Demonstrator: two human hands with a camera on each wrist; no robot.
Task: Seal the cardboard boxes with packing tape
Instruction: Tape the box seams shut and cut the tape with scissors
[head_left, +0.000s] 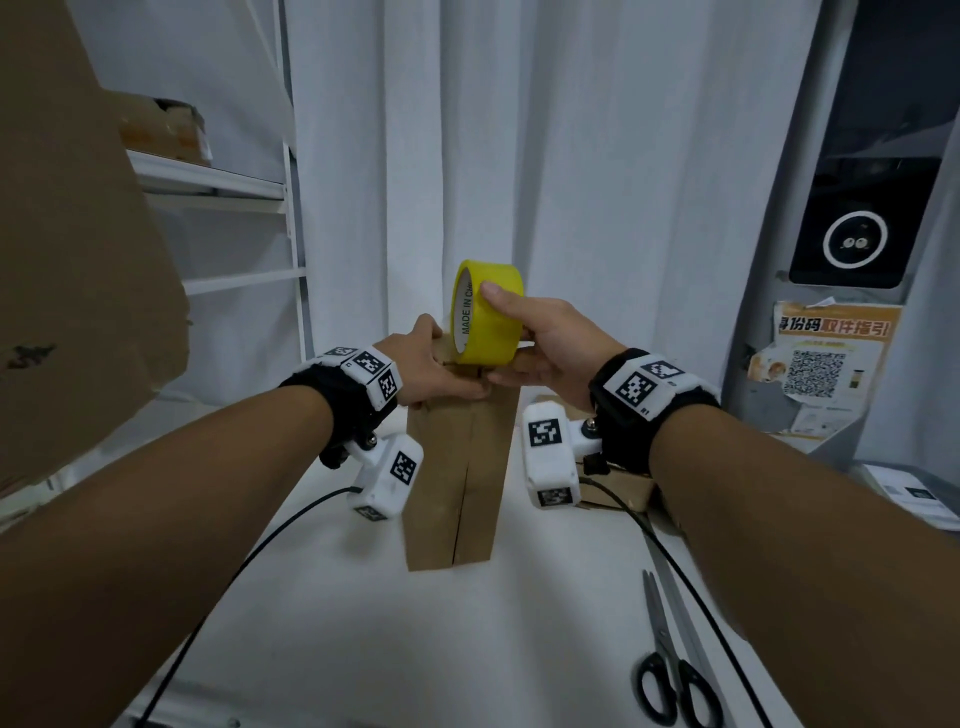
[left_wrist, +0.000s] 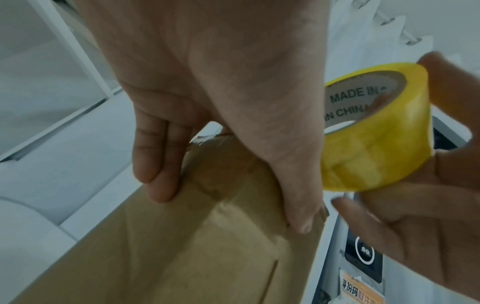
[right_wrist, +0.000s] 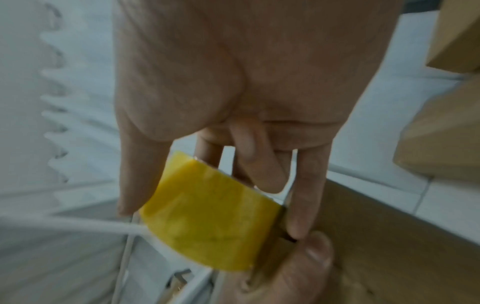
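A narrow brown cardboard box (head_left: 457, 467) lies on the white table (head_left: 363, 623), its two top flaps meeting in a seam that runs along its length. At the far end of the box the person's left hand (head_left: 431, 371) rests on the cardboard, the thumb pressed flat on top and the fingers (left_wrist: 155, 164) curled down over the far side edge. The right hand (head_left: 545, 348) holds a roll of yellow packing tape (head_left: 488, 314) upright just above that same end, thumb on the outer face of the roll and fingers wrapped round the other side, so the grip is closed on the roll. Its white inner core reads "MADE IN CHINA". In the left wrist view the roll sits right beside the left thumb; whether a strip is already stuck to the box I cannot tell.

A pair of black-handled scissors (head_left: 670, 670) lies on the table near the right forearm. White curtains (head_left: 571, 156) hang behind, a white metal shelf (head_left: 234, 182) stands to the left, and a large brown cardboard sheet (head_left: 67, 234) leans there too.
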